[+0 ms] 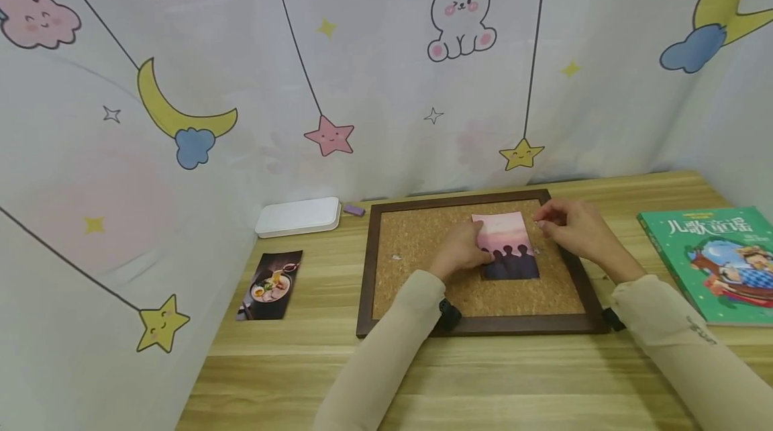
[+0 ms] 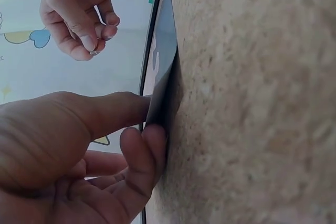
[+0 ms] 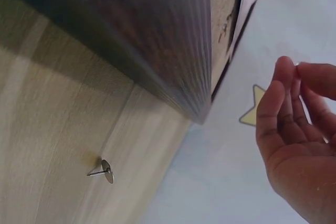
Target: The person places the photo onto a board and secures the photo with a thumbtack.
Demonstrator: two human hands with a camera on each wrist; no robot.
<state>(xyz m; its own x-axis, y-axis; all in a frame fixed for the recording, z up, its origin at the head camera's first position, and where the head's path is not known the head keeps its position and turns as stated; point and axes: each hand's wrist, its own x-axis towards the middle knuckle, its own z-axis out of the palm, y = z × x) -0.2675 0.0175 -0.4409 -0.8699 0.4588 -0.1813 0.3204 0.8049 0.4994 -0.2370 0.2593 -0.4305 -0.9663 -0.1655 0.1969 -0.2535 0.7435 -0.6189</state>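
Observation:
A pink and purple photo [image 1: 509, 236] with dark silhouettes lies over the cork board [image 1: 423, 297], which has a dark brown frame. My left hand [image 1: 461, 253] pinches the photo's left edge between thumb and fingers; the left wrist view shows the photo [image 2: 167, 40] bowed slightly off the cork. Above the board's right side, my right hand [image 1: 574, 233] pinches a tiny shiny thing [image 2: 94, 53] between thumb and forefinger, its shape mostly hidden by the fingertips. On the table right of the frame lies a thumbtack [image 3: 107, 171], its pin pointing sideways.
Left of the board lies a photo of a noodle bowl [image 1: 272, 286]. A white case [image 1: 298, 217] and a small purple block [image 1: 354, 210] sit behind it, near the curtain [image 1: 386, 82]. At the right is a green children's book [image 1: 712, 270].

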